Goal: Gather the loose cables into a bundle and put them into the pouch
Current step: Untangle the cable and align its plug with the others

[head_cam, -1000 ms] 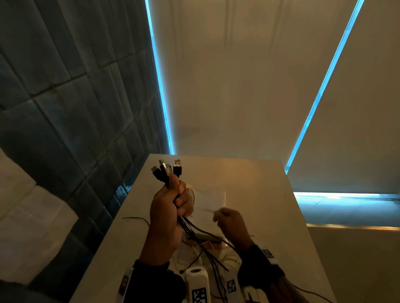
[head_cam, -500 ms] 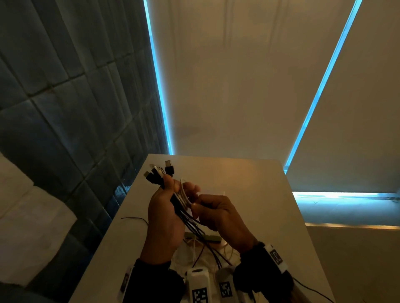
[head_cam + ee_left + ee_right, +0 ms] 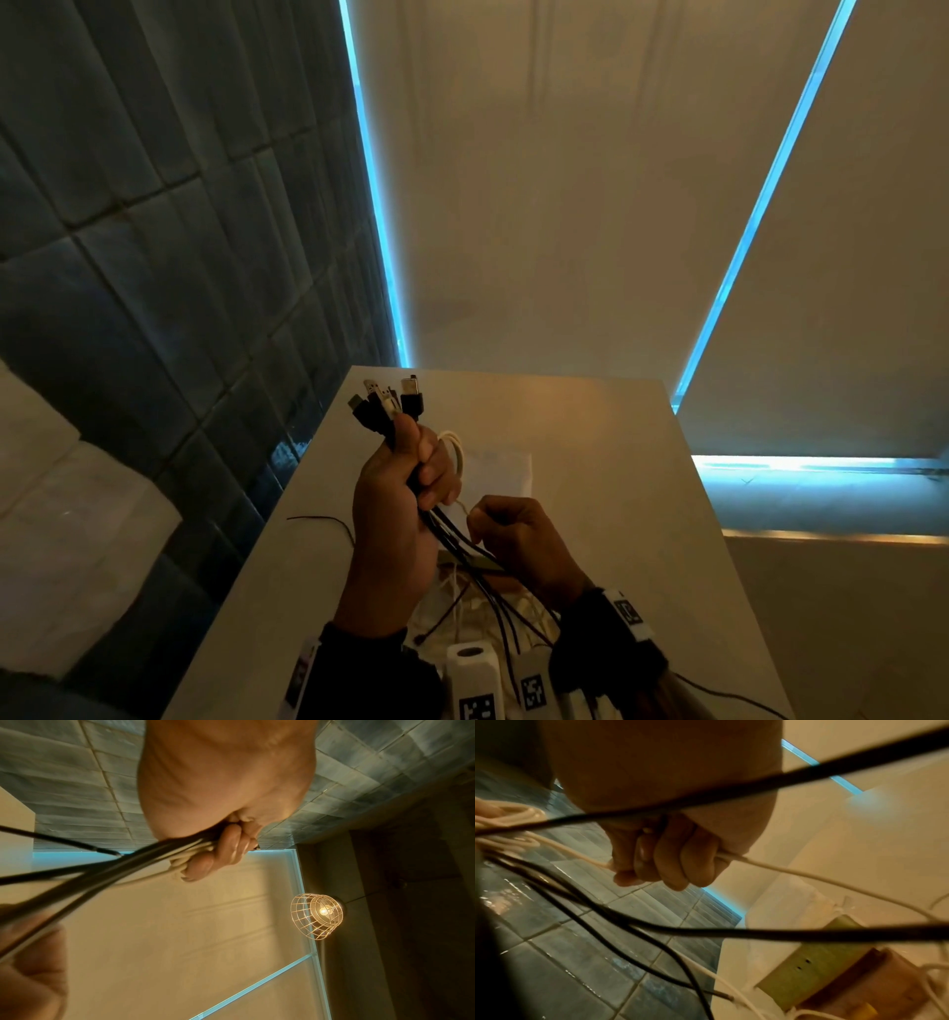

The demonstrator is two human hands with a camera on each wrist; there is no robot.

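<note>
My left hand (image 3: 429,478) is raised over the table and grips a bundle of black and white cables (image 3: 452,537). Their plugs (image 3: 390,403) stick up above the fist, and a white loop (image 3: 456,452) bulges out beside the fingers. The left wrist view shows those fingers (image 3: 231,845) curled round the cables (image 3: 123,866). Just below and to the right, my right hand (image 3: 482,519) pinches one white cable (image 3: 463,506). In the right wrist view that white cable (image 3: 795,874) runs through the closed fingers (image 3: 670,860). A cream fabric pouch (image 3: 441,611) with an olive band lies on the table under both hands, partly hidden.
The pale table (image 3: 616,514) is narrow, with a dark tiled wall (image 3: 154,257) along its left edge. A flat pale sheet (image 3: 500,465) lies beyond the hands. Thin black wires trail off the table at left (image 3: 318,519) and bottom right (image 3: 729,696). A caged lamp (image 3: 318,915) glows nearby.
My right hand rose to the white loop beside the left hand, then dropped back down and right along the white cable. The left hand kept its grip on the bundle.
</note>
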